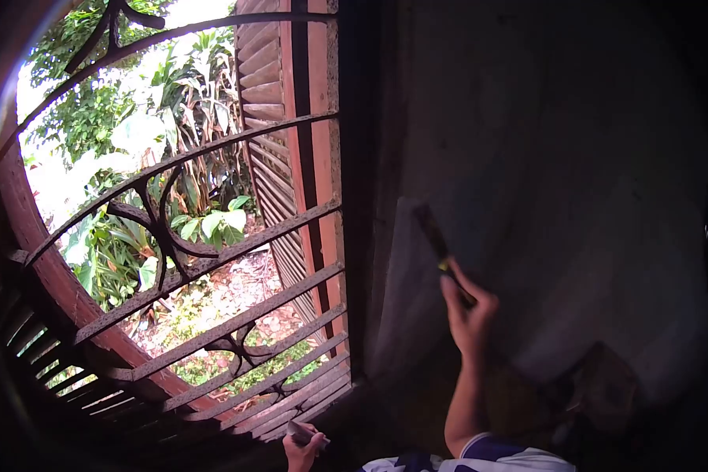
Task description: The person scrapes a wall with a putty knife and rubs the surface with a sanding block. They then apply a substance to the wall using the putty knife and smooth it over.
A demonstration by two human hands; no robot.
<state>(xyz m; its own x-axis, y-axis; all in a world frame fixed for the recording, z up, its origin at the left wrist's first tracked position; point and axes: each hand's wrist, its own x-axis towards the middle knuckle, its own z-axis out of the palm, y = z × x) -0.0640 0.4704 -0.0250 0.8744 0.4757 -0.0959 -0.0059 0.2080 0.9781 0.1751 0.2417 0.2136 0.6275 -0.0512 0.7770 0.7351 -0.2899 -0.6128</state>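
My right hand (471, 324) is raised in front of the dim wall, fingers closed around the handle of a slim, dark hand tool (430, 228) with a yellow band near the grip. The tool's flat dark end points up and left and overlaps a paler patch of the wall (405, 259). Low in the view, beside the bottom of the window grille (212, 338), my left hand (303, 450) is closed round a small greyish object (300, 432), whose kind I cannot tell.
On the left, a window opens onto bright plants (204, 118), with curved metal bars across it. A reddish louvred shutter (271, 149) stands outside. A dark, angular shape (602, 381) sits at the lower right by the wall.
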